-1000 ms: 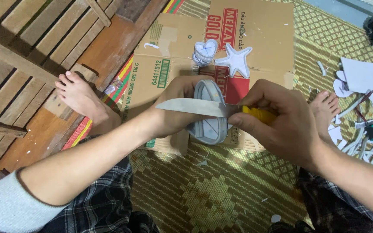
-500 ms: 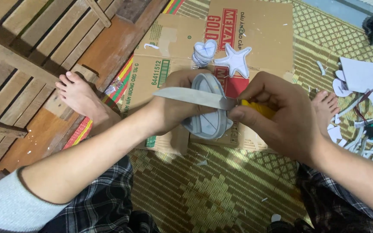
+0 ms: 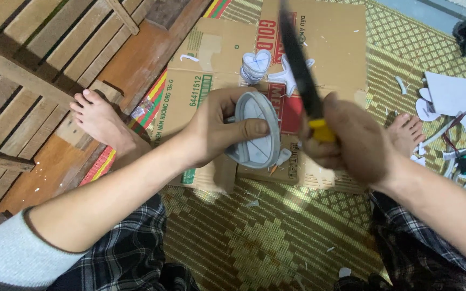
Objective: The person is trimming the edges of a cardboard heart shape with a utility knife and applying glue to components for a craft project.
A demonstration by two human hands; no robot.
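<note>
Left hand (image 3: 219,129) clamps the grey oval foam piece (image 3: 255,130) at frame centre, thumb across its face to steady it. Right hand (image 3: 351,141), at 3 o'clock, fist closed on the yellow-handled knife (image 3: 303,81), blade raised toward 12, clear of the flattened brown cardboard sheet (image 3: 330,37) protecting the mat.

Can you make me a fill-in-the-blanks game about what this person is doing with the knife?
1. The right hand holds a knife with a ____ handle.
2. The left hand holds a grey ____-shaped piece.
3. On the cardboard beyond the hands lie a heart shape and a ____ shape.
4. Both of the person's feet are ____.

Missing words: yellow; oval; star; bare
</note>
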